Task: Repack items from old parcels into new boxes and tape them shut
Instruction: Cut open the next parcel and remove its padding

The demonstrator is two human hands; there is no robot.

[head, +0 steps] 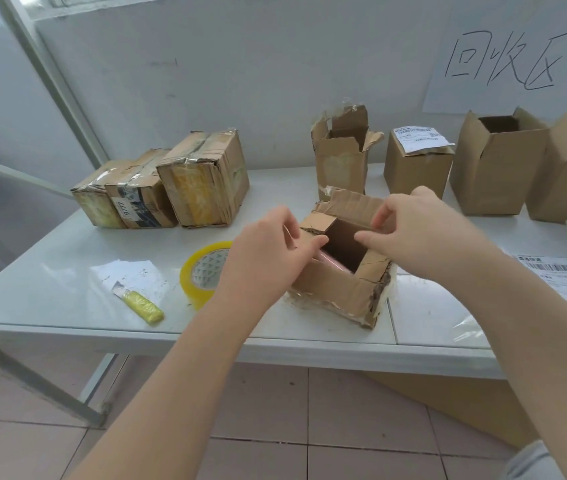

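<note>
8 boxes [341, 289], 1 tape roll [194, 275], 1 knife [142, 304].

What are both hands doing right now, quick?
Left hand: holds the torn box by its left flap.
Right hand: pinches that box's back flap.

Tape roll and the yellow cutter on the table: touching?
Apart. The head view shows a strip of bare white table between the tape roll and the yellow cutter.

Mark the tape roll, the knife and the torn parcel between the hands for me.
tape roll [206, 268], head view, on its patterned core.
knife [143, 305], head view, on its yellow handle.
parcel [337, 289], head view, on its near wall.
</note>
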